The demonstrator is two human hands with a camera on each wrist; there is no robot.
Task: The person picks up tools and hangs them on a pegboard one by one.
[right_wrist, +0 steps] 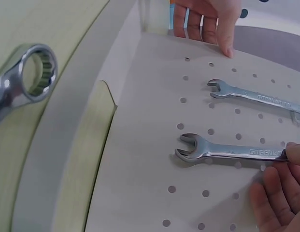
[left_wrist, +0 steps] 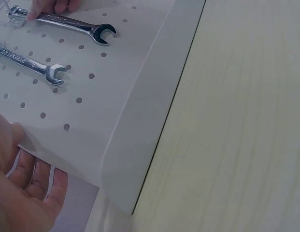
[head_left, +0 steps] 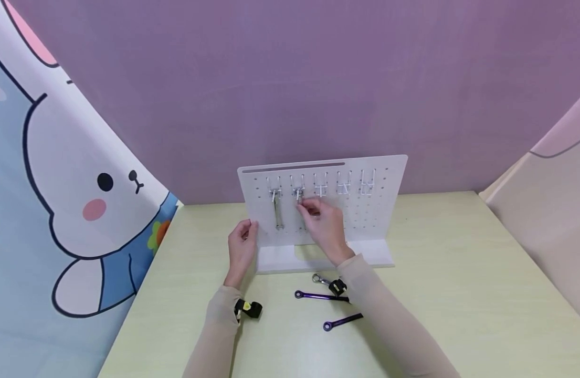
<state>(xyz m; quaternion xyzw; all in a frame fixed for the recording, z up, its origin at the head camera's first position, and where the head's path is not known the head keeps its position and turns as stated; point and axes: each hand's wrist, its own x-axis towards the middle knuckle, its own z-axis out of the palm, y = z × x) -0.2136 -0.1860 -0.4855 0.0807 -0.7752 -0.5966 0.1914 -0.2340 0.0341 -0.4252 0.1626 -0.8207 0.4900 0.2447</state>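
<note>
A white pegboard (head_left: 381,202) stands upright on the table. My left hand (head_left: 241,247) grips its left edge, the thumb on the front face and the fingers behind. A silver combination wrench (right_wrist: 220,149) is pinched between thumb and fingers of my right hand (head_left: 325,226). Its open end points down along the board, and its upper end is at the second hook from the left (head_left: 297,190). Beside it, another silver combination wrench (head_left: 277,212) hangs from the leftmost hook (head_left: 274,191).
Three more hooks, among them the middle one (head_left: 320,189), line the board's upper right. On the table before the base (head_left: 277,262) lie a silver wrench (head_left: 316,278) and two purple wrenches, one nearer the board (head_left: 313,296), one nearer me (head_left: 339,322). My right forearm partly covers them.
</note>
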